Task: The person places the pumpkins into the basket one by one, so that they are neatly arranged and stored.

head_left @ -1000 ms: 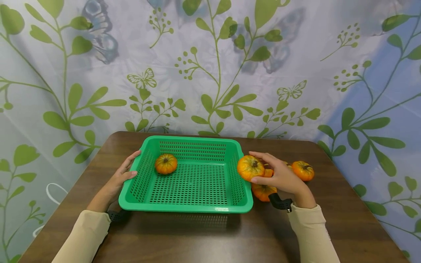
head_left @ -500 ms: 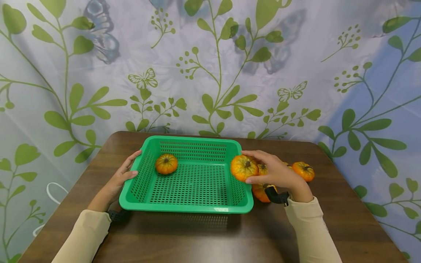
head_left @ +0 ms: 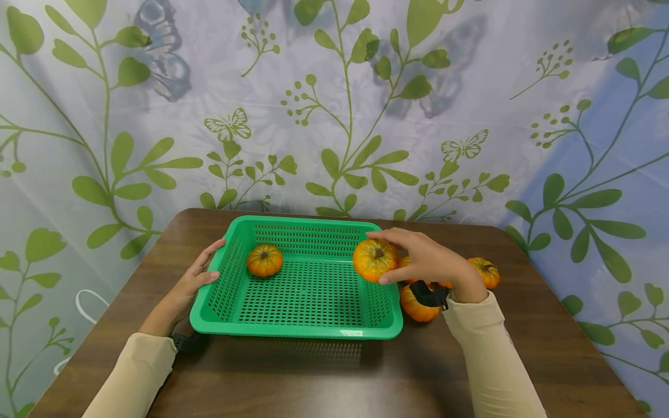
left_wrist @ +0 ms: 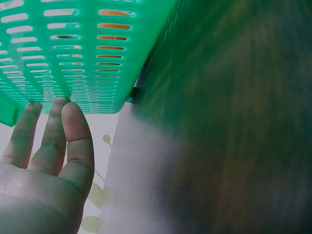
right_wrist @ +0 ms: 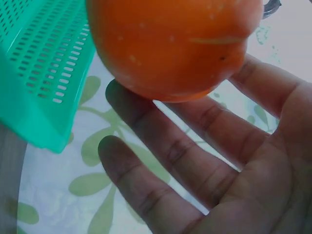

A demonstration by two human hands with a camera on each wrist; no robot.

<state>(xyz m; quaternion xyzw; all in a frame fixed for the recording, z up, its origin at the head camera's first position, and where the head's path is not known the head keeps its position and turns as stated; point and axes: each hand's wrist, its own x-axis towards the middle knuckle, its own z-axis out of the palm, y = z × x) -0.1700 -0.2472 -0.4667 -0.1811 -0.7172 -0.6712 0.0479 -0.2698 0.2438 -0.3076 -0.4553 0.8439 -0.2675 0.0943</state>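
A ribbed orange pumpkin (head_left: pixel 374 260), small and streaked with yellow-green, is pinched between the thumb and fingers of my right hand (head_left: pixel 431 259). It hangs over the right side of a green plastic basket (head_left: pixel 292 330). From below, the right wrist view shows the pumpkin's smooth orange underside (right_wrist: pixel 170 48), with some fingers stretched out beneath it. My left hand (head_left: pixel 183 290) rests against the basket's left side, fingers fairly straight; the left wrist view shows fingertips at the slotted wall (left_wrist: pixel 68 53). Another small pumpkin (head_left: pixel 264 260) sits inside the basket, towards the back left.
Right of the basket, more pumpkins lie on the brown wooden table (head_left: pixel 313 389): one near its front corner (head_left: pixel 418 305), one farther right (head_left: pixel 485 273), others partly hidden by my right hand. A leaf-patterned cloth (head_left: pixel 334 116) hangs behind. A white cable (head_left: pixel 86 305) shows at left.
My right hand has carried the pumpkin left, from beside the basket's right rim to over its inside. The left hand and the basket stay put.
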